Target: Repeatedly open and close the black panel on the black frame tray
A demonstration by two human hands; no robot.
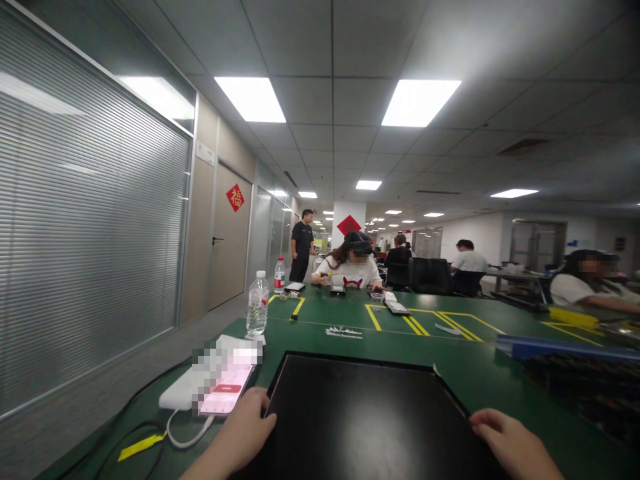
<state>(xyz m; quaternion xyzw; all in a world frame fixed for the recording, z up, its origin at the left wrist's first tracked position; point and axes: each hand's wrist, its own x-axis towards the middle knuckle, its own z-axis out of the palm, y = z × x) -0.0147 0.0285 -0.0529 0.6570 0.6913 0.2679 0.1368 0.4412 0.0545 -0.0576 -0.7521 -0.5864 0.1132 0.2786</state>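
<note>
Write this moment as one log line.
left hand: black mat, left edge | right hand: right edge | phone: lit, by left hand

A green table (450, 373) marked with yellow tape lines (373, 317) is seen. A black mat (360, 413) is laid at its near middle. At the near left a white power bank (183, 397) is placed, with a phone (225, 397) on top. Farther left a water bottle (257, 303) is stood; a blue tray (565, 348) is set at the right.
</note>
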